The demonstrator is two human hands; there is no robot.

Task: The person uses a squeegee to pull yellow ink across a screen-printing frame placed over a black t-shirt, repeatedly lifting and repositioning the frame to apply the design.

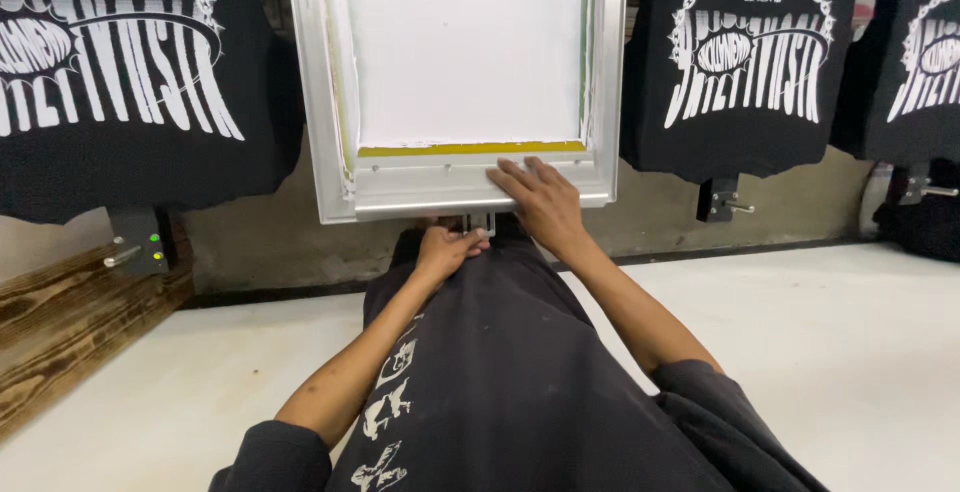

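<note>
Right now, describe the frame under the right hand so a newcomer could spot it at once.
Look along the row of black printed T-shirts hanging on pallets; between two of them sits the silver aluminium screen-printing frame. The right hand lies flat on its lower rail. Unlike its dark neighbours, it holds a white mesh panel with a yellow strip along the bottom.

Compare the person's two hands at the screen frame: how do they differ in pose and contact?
The right hand lies flat, fingers spread, on the screen frame near rail; the left hand is curled below it at a small metal bracket. The right hand sits higher than the left. Both reach forward over a dark garment.
</note>
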